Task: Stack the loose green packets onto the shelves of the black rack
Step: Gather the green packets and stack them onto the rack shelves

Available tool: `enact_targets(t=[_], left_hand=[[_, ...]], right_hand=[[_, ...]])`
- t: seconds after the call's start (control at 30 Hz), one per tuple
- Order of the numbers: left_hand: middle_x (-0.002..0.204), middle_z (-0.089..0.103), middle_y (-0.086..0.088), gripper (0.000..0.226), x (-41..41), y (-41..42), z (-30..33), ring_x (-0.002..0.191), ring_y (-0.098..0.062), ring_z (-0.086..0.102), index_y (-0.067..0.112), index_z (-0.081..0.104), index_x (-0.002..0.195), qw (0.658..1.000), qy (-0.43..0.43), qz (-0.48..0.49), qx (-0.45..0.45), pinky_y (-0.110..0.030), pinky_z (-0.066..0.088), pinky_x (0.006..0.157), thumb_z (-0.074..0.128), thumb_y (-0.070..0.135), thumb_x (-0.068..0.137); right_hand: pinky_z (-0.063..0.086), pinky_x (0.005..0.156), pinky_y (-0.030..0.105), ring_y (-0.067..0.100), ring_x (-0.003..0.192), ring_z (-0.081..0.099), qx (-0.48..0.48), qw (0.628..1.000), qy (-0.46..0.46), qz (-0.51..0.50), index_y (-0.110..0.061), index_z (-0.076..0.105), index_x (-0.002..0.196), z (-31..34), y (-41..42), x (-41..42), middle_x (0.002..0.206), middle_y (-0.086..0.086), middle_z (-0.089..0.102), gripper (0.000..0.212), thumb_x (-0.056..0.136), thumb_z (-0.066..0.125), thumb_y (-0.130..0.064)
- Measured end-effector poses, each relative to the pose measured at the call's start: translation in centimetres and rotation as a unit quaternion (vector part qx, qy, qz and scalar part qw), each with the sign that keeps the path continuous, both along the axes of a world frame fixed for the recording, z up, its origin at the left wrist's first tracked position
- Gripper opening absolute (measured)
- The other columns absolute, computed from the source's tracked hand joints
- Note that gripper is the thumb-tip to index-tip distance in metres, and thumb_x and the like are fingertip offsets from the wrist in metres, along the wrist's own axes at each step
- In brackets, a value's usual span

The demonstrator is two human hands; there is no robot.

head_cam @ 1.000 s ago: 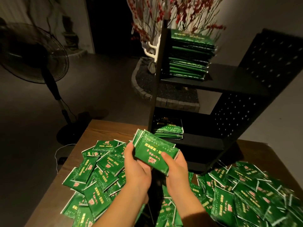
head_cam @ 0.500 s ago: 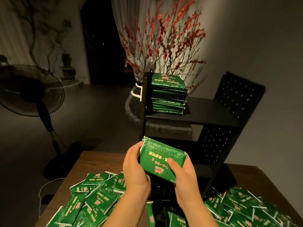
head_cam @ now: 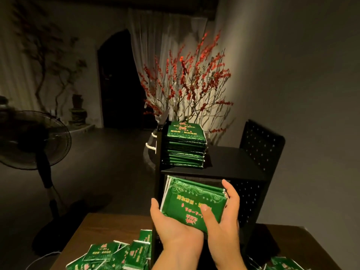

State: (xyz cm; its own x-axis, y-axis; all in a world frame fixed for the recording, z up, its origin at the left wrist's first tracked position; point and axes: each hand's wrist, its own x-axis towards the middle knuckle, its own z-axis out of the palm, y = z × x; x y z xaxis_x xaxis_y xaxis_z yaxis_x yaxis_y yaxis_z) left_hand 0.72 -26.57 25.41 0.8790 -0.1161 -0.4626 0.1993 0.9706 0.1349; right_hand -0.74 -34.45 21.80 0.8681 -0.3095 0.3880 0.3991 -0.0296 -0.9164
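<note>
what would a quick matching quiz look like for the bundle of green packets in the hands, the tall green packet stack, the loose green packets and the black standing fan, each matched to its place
Things:
1. bundle of green packets
2. tall stack of green packets
3. loose green packets
4. black standing fan

Places:
A. on the floor left of the table
B. on the top shelf of the black rack
C. held between the left hand and right hand
D. scattered on the brown wooden table

Pairs: 1-C, 2-B, 3-D, 4-A

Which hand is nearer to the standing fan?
Left. The left hand holds the near left edge of the packet bundle, on the side of the fan. The right hand grips the bundle's right side, farther away.
</note>
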Motion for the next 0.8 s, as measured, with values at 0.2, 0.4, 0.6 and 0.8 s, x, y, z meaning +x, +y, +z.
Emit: enact_targets(t=[0.2, 0.4, 0.6, 0.8], left_hand=[[0.106, 0.071, -0.021, 0.066, 0.8, -1.8, 2.4, 0.098, -0.04, 0.066, 0.012, 0.073, 0.103, 1.0, -0.012, 0.002, 0.01, -0.056, 0.047, 0.098, 0.051, 0.072, 0.084], [0.108, 0.073, -0.02, 0.065, 0.8, -3.9, 4.2, 0.106, -0.035, 0.067, 0.009, 0.071, 0.112, 0.989, -0.125, -0.051, 0.062, -0.047, 0.048, 0.098, 0.049, 0.066, 0.088], [0.108, 0.07, -0.008, 0.027, 2.5, -4.2, 2.8, 0.088, -0.019, 0.064, 0.012, 0.067, 0.112, 0.926, -0.169, -0.198, 0.274, -0.028, 0.052, 0.074, 0.063, 0.031, 0.093], [0.093, 0.065, 0.0, 0.011, 3.3, -4.6, 2.4, 0.073, -0.013, 0.06, 0.017, 0.063, 0.104, 0.794, -0.288, -0.218, 0.49, -0.024, 0.05, 0.067, 0.059, 0.014, 0.094]], right_hand=[[0.056, 0.079, 0.028, 0.005, 0.097, 0.067, 0.008, 1.0, 0.01, 0.005, -0.045, 0.049, 0.121, 1.2, -1.4, 0.7, 0.106, -0.014, 0.069, 0.054, 0.093, 0.056, 0.001], [0.055, 0.078, 0.025, 0.004, 0.093, 0.066, -0.037, 0.995, -0.014, -0.093, -0.027, 0.053, 0.117, 5.0, -5.4, 2.3, 0.105, -0.01, 0.065, 0.037, 0.091, 0.061, -0.002], [0.035, 0.056, 0.02, 0.003, 0.074, 0.049, -0.268, 0.939, 0.071, -0.205, -0.015, 0.047, 0.114, 11.4, -10.5, 4.5, 0.093, -0.004, 0.054, 0.021, 0.096, 0.057, -0.015], [0.038, 0.059, 0.03, 0.031, 0.093, 0.057, -0.364, 0.882, 0.208, -0.214, 0.004, 0.039, 0.129, 13.6, -10.5, 10.5, 0.111, 0.018, 0.057, 0.04, 0.097, 0.052, -0.015]])
